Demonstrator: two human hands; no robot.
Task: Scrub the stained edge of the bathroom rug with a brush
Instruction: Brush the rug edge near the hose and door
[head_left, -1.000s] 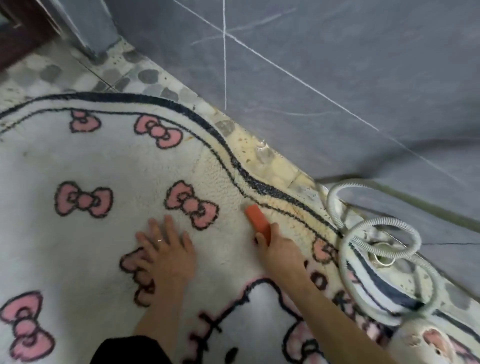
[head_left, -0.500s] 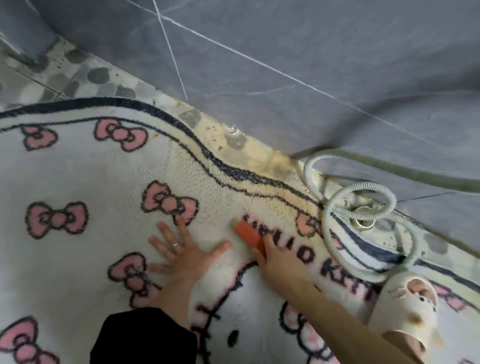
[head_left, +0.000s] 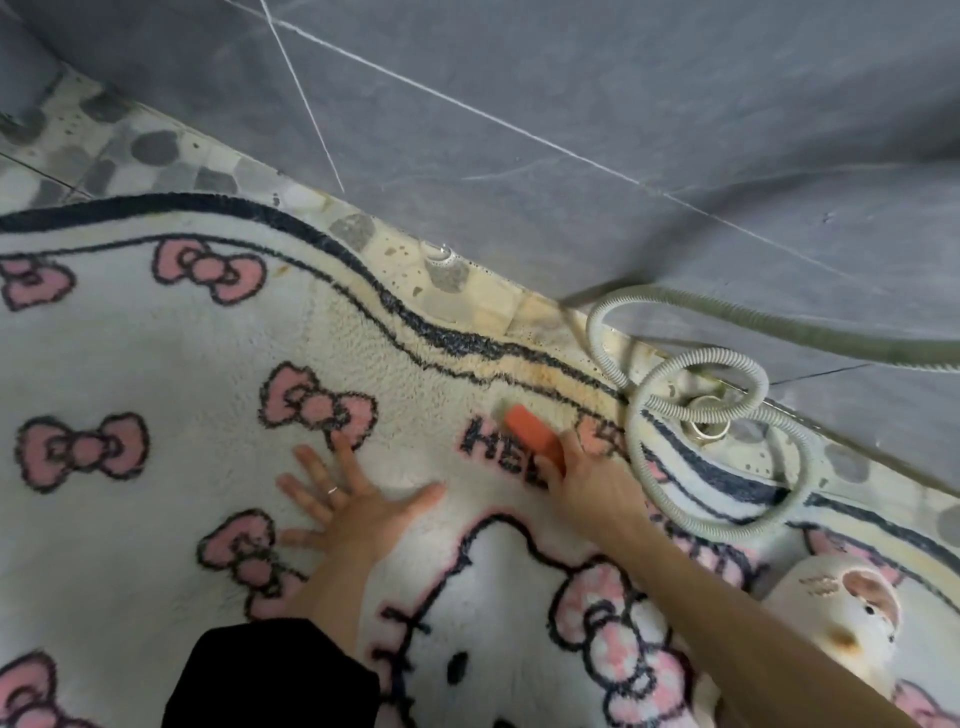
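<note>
The brush (head_left: 535, 435) has come back off the black border where it sat a second ago and is now down on the "HELLO" lettering, covering the letters after "HE". The left hand (head_left: 353, 501) has changed too: its fingers were together then, and now they are splayed wide, with the thumb thrown out towards 3 o'clock.

The right hand (head_left: 589, 486) is clamped on the near end of the orange brush, fingers wrapped round it. The brush points up to 11 o'clock with its head down on the pile. The left hand lies flat and open on the rug (head_left: 156, 364), palm down. There is a ring (head_left: 333, 489) on one finger, and a black sleeve (head_left: 275, 675) is down at 6 o'clock.

The stained edge (head_left: 545, 376) is the yellow-brown band between the two black border lines. It lies just beyond the brush head at 12 o'clock, and the bristles are near it but not on it.

Off at 3 o'clock of the brush, a ribbed grey hose (head_left: 701, 358) is coiled in loops across the rug's border and the pebble floor (head_left: 156, 150). One loop rings a metal drain fitting (head_left: 706, 422), which sits inside the coil. At 4 o'clock a pale slipper (head_left: 841, 629) lies on the rug, speckled with brown marks; what its opening holds cannot be made out. A grey tiled wall (head_left: 571, 130) runs across the top.
</note>
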